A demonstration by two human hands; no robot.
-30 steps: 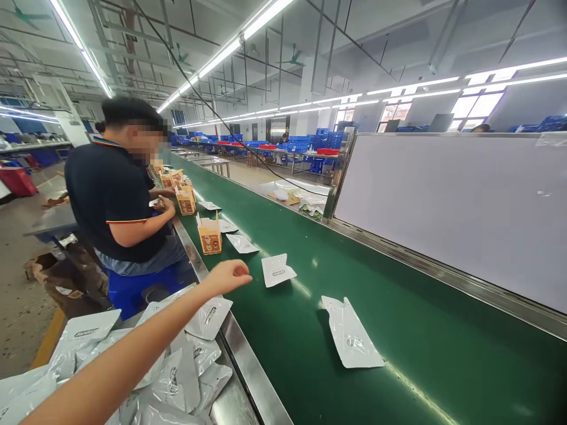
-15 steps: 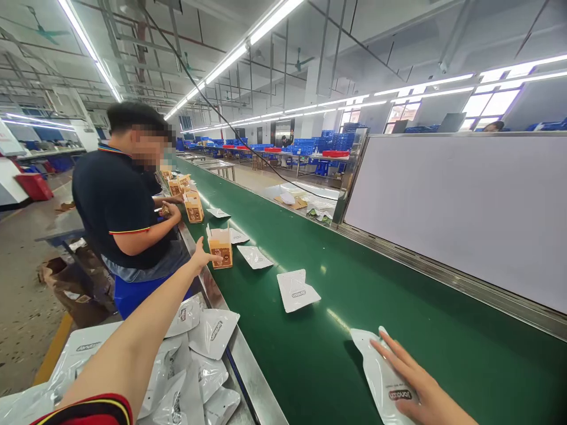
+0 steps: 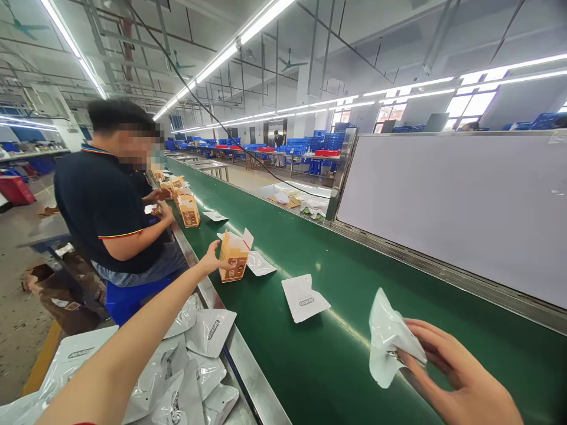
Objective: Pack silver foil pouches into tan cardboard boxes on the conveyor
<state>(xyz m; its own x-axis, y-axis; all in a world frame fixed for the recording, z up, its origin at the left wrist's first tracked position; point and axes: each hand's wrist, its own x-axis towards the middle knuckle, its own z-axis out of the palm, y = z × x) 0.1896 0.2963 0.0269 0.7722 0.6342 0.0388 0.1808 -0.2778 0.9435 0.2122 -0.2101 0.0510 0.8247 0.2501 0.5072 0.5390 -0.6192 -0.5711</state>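
The left hand (image 3: pixel 211 260) is gripping a small open-topped orange cardboard carton (image 3: pixel 233 257); the right hand (image 3: pixel 460 378) is pinching a white foil pouch (image 3: pixel 388 336), not yet inside the carton.

We see a green conveyor belt (image 3: pixel 310 354), white pouches (image 3: pixel 305 298) with dark logos, an orange-brown carton (image 3: pixel 234 260), and a co-worker's navy shirt (image 3: pixel 95 200) striped red-and-yellow at the sleeve.

Left hand (image 3: pixel 211 261) grips carton (image 3: pixel 233 257); right hand (image 3: pixel 460 378) lifts pouch (image 3: pixel 387 336).

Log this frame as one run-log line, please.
left hand: gripping orange carton | right hand: lifting white pouch off green belt | co-worker: seated beside belt
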